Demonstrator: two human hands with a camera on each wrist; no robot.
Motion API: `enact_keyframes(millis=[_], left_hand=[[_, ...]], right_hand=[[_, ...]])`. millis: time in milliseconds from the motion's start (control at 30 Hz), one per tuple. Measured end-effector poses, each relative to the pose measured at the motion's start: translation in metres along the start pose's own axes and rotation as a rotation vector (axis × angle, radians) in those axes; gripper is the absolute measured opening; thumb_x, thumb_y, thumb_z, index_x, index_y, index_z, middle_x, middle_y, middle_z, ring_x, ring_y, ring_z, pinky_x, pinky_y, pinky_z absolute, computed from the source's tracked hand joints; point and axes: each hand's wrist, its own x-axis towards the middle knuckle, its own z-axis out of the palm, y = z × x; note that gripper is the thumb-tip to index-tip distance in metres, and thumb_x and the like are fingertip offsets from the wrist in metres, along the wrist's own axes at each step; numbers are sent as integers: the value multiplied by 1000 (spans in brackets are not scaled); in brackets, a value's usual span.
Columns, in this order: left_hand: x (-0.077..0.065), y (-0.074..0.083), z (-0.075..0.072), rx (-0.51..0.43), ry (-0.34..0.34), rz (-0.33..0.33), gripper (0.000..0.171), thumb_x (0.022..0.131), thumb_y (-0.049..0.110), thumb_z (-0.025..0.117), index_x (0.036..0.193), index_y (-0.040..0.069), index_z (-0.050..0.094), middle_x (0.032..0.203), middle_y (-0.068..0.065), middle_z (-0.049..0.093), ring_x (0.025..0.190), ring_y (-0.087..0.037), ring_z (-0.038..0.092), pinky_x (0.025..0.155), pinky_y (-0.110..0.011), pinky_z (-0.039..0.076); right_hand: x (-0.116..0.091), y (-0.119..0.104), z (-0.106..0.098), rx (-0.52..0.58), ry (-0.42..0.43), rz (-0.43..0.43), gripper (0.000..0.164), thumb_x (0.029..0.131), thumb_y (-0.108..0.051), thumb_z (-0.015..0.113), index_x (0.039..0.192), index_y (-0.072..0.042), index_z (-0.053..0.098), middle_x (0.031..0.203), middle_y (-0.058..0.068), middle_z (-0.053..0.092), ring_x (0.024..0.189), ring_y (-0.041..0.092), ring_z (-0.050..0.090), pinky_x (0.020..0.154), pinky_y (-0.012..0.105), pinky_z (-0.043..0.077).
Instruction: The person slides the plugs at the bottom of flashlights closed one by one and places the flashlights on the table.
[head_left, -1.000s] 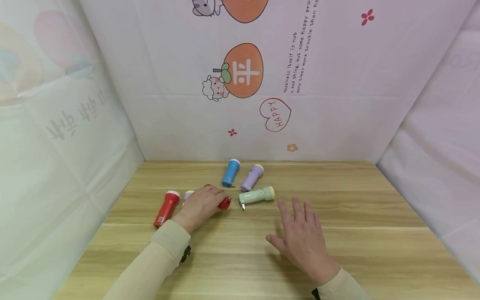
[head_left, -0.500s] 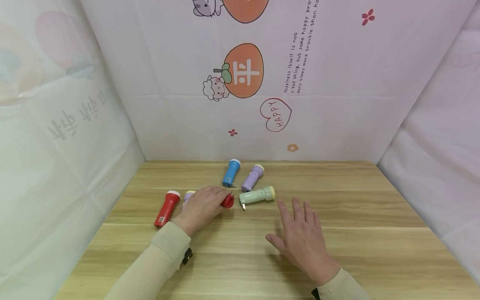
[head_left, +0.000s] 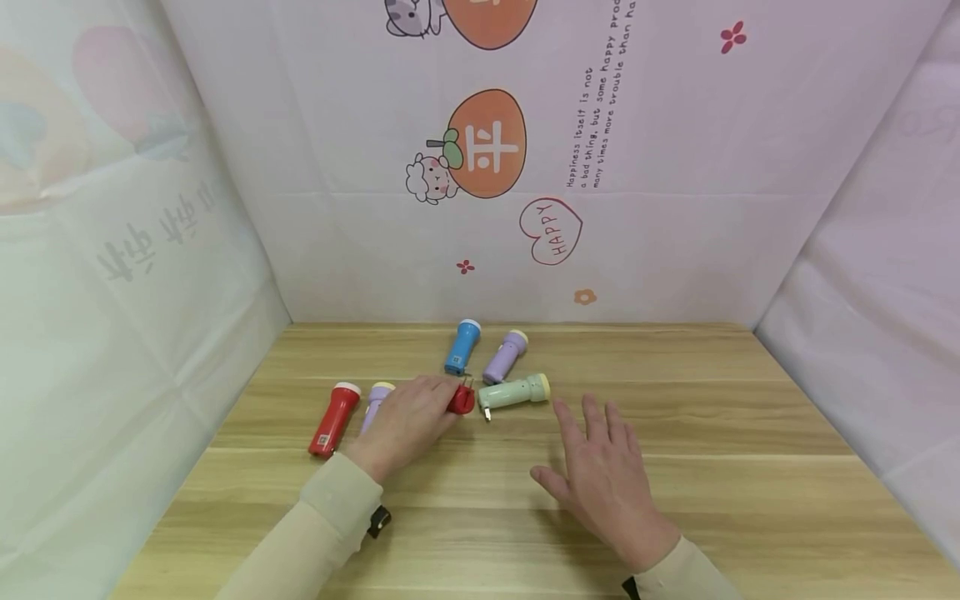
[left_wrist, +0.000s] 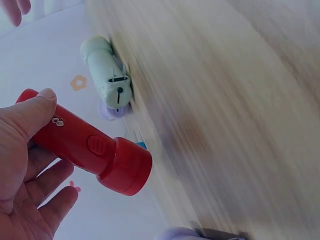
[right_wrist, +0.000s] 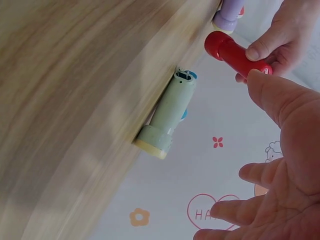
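My left hand (head_left: 408, 421) grips a red flashlight (left_wrist: 82, 142) near its tail, thumb on one side of the barrel. In the left wrist view its wide head and ribbed switch point away from the palm, raised off the table. The head view shows only its tail (head_left: 462, 400), with thin metal prongs sticking out. Just right of that tail lies a pale green flashlight (head_left: 515, 392), a metal prong folded out from its end. My right hand (head_left: 603, 475) is held with fingers spread and holds nothing, to the right of the green flashlight.
Behind lie a blue flashlight (head_left: 462, 347) and a purple flashlight (head_left: 506, 357). Left of my left hand are another red flashlight (head_left: 334, 419) and a partly covered purple flashlight (head_left: 377, 403). Printed cloth (head_left: 360, 250) walls the wooden table (head_left: 712, 517) at the back and sides.
My left hand has shifted slightly right with the red flashlight, whose tail now sits closer to the green one. More of the left purple flashlight shows. My right hand has stayed almost still.
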Motion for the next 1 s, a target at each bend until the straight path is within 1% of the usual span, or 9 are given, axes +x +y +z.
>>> enact_keyframes(millis=[67, 133, 267, 400, 467, 667, 733, 900, 1000], left_hand=[[-1, 3, -1, 6, 18, 11, 37, 102, 37, 69, 130, 15, 66, 126, -3, 73, 117, -23, 68, 103, -41, 55], [-1, 5, -2, 5, 41, 31, 29, 102, 36, 68, 122, 14, 67, 116, -2, 74, 110, -23, 70, 99, -41, 57], [-3, 11, -4, 6, 80, 70, 21, 102, 35, 68, 110, 15, 64, 100, 0, 71, 96, -20, 70, 90, -39, 59], [-6, 16, -8, 2, 88, 83, 27, 102, 36, 68, 115, 13, 63, 105, -1, 73, 98, -21, 71, 90, -40, 59], [-7, 20, -10, -13, 81, 81, 32, 102, 37, 68, 120, 11, 62, 111, -3, 73, 103, -23, 71, 94, -41, 58], [-11, 28, -14, -53, 57, 66, 42, 103, 42, 66, 130, 11, 59, 120, -4, 71, 107, -21, 69, 99, -39, 57], [-12, 31, -14, -57, 67, 71, 45, 103, 43, 65, 133, 11, 58, 121, -3, 71, 106, -19, 68, 97, -37, 57], [-14, 36, -16, -67, 105, 82, 48, 101, 44, 68, 133, 10, 58, 113, -1, 71, 95, -13, 67, 86, -32, 60], [-16, 40, -17, -79, 106, 74, 49, 100, 44, 69, 132, 10, 58, 110, 0, 70, 90, -11, 64, 82, -29, 59]], right_hand=[[0, 0, 0, 3, 5, -2, 93, 85, -58, 80, 157, -10, 45, 155, 35, 42, 141, 61, 38, 109, 75, 37], [1, 0, 0, 9, 9, -4, 93, 86, -57, 80, 157, -10, 45, 155, 36, 42, 141, 61, 39, 109, 75, 36], [1, 0, 1, 18, 26, -14, 92, 85, -56, 81, 156, -10, 46, 153, 35, 44, 140, 61, 41, 108, 75, 37], [1, 0, 2, 22, 39, -23, 91, 85, -56, 81, 155, -9, 46, 152, 35, 45, 139, 60, 42, 107, 75, 39], [1, 0, 1, 25, 48, -29, 90, 85, -55, 81, 155, -9, 46, 152, 35, 46, 139, 60, 43, 107, 75, 39], [2, -2, 0, 24, 74, -54, 88, 86, -55, 81, 152, -6, 49, 149, 36, 50, 136, 60, 47, 105, 72, 43], [2, -2, -1, 22, 83, -63, 88, 86, -56, 81, 151, -5, 50, 147, 36, 51, 134, 60, 49, 106, 71, 44], [3, -3, -1, 24, 98, -75, 88, 86, -55, 80, 151, -4, 50, 146, 36, 53, 134, 59, 50, 108, 68, 44], [3, -3, -2, 31, 107, -79, 87, 86, -54, 81, 151, -4, 50, 146, 35, 53, 133, 58, 51, 108, 68, 44]])
